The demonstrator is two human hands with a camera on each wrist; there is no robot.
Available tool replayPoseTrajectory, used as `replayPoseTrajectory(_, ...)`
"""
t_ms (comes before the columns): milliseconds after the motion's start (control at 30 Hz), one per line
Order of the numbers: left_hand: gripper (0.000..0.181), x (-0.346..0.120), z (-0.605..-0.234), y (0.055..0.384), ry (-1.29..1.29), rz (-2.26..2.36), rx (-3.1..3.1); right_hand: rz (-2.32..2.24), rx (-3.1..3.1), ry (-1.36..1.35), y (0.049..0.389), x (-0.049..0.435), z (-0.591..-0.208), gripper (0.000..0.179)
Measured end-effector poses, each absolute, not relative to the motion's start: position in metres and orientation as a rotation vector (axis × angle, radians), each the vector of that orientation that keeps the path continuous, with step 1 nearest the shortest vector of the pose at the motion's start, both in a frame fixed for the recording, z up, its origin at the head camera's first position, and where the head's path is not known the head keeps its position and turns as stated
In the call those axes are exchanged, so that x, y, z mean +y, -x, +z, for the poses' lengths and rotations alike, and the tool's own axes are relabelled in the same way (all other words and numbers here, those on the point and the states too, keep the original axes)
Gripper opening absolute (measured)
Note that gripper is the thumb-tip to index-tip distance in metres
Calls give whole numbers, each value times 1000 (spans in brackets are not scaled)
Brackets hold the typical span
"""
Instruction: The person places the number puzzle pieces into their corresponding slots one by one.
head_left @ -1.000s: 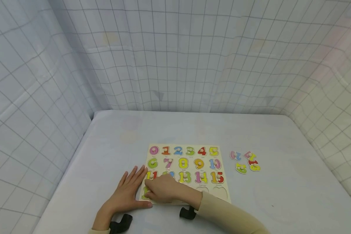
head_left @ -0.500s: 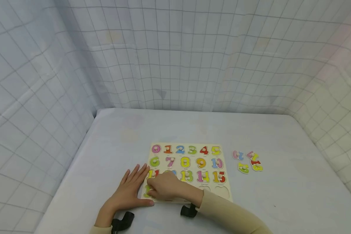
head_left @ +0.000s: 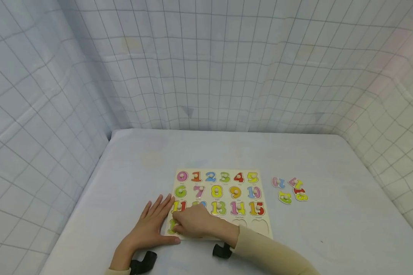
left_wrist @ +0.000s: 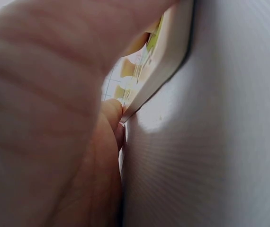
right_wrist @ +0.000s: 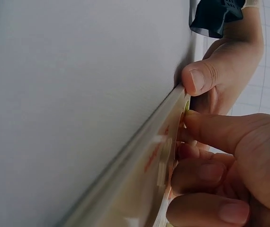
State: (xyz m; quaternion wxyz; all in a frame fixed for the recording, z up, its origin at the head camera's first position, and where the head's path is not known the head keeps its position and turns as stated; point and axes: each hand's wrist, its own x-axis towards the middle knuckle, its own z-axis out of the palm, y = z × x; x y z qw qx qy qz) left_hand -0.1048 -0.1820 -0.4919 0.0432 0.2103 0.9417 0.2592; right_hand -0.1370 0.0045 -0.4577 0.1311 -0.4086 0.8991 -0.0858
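A wooden number puzzle board (head_left: pixel 260 226) lies on the table in the head view, with coloured number pieces in its upper rows. My left hand (head_left: pixel 149 230) lies with fingers spread along the board's left edge, its thumb by the lower left corner. Over the bottom left slot, my right hand (head_left: pixel 192 220) is bent with curled fingers. Its thumb and forefinger pinch a green number piece (head_left: pixel 171 226), mostly covered by the hand. The right wrist view shows the right thumb (right_wrist: pixel 215 130) against a sliver of that piece, close to the left thumb (right_wrist: pixel 199 79).
Right of the board lie loose number pieces: a pink-and-blue 20 (head_left: pixel 278 182), a pink-and-yellow 17 (head_left: pixel 295 183), a red-and-yellow 18 (head_left: pixel 300 194) and a green-yellow 19 (head_left: pixel 285 197). Black wrist mounts (head_left: pixel 143 262) sit on both wrists. Gridded white curtains (head_left: pixel 210 76) surround the table.
Both hands keep their places on and beside the board. Only the head view shifts slightly.
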Motion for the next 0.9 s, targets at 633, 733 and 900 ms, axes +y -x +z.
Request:
replayPoseTrajectory(633,119,-179,-495,106,-573,755,2862,-525,2854,749,190,167,-434,19)
replayPoseTrajectory(733,119,-181,-496,106,-555,745,2860,-515,2872,544,204,221,-430,25)
replayPoseTrajectory(900,119,-180,-492,106,-554,749,2837,-465,2850,348,214,292,-427,36)
